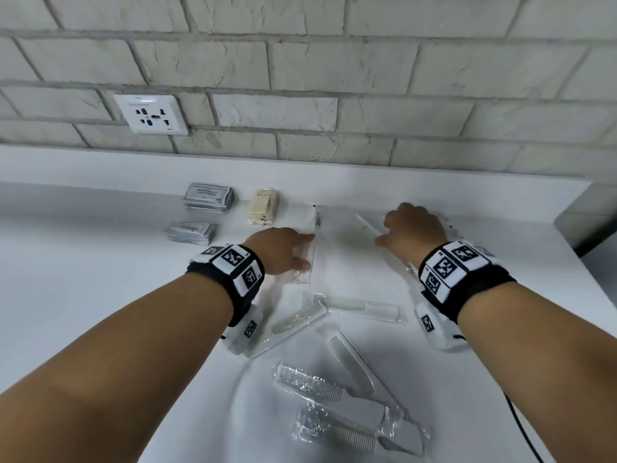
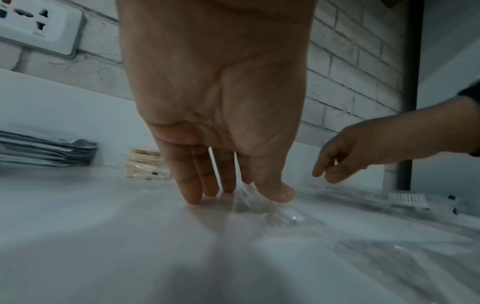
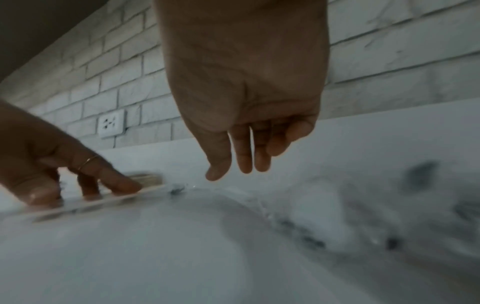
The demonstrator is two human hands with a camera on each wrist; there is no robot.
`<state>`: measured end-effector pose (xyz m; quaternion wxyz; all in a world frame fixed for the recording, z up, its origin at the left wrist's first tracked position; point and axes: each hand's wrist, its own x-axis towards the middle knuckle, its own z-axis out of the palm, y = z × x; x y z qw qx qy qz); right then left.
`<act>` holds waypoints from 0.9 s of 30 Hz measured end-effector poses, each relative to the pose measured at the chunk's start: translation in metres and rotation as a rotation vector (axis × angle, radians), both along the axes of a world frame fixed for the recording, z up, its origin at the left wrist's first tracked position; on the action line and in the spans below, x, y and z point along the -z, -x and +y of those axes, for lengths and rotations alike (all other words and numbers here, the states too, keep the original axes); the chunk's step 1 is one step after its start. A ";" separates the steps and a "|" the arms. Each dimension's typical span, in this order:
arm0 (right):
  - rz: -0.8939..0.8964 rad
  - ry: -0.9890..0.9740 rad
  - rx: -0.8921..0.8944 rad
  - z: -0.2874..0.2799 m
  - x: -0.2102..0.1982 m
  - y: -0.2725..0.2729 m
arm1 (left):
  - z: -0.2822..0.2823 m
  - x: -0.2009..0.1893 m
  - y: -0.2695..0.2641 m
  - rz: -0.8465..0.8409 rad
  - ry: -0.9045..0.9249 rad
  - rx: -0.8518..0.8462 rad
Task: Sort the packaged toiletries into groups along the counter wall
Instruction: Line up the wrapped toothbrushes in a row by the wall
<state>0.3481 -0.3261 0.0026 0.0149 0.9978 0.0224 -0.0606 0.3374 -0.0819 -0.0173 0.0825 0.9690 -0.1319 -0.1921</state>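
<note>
My left hand (image 1: 293, 250) lies with straight fingers on a clear toothbrush packet (image 1: 309, 262); in the left wrist view its fingertips (image 2: 193, 197) press the film to the counter. My right hand (image 1: 405, 228) hovers with loosely hanging fingers (image 3: 245, 162) over more clear toothbrush packets (image 1: 367, 225) and holds nothing. One bristle head (image 2: 407, 200) shows through the film on the right. Two stacks of grey sachets (image 1: 208, 197) (image 1: 192, 232) and a stack of cream packets (image 1: 263, 207) sit by the wall. Several combs in clear sleeves (image 1: 350, 365) lie loose at the front.
A white counter (image 1: 100, 262) runs under a grey brick wall (image 1: 334, 78) with a power socket (image 1: 152, 113) at the left. The counter ends at a raised edge on the right (image 1: 567, 208). A black cable (image 1: 521, 429) hangs at the front right.
</note>
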 end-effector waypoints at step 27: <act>0.031 -0.294 0.050 0.028 0.004 0.013 | 0.005 0.002 -0.005 -0.017 0.013 0.052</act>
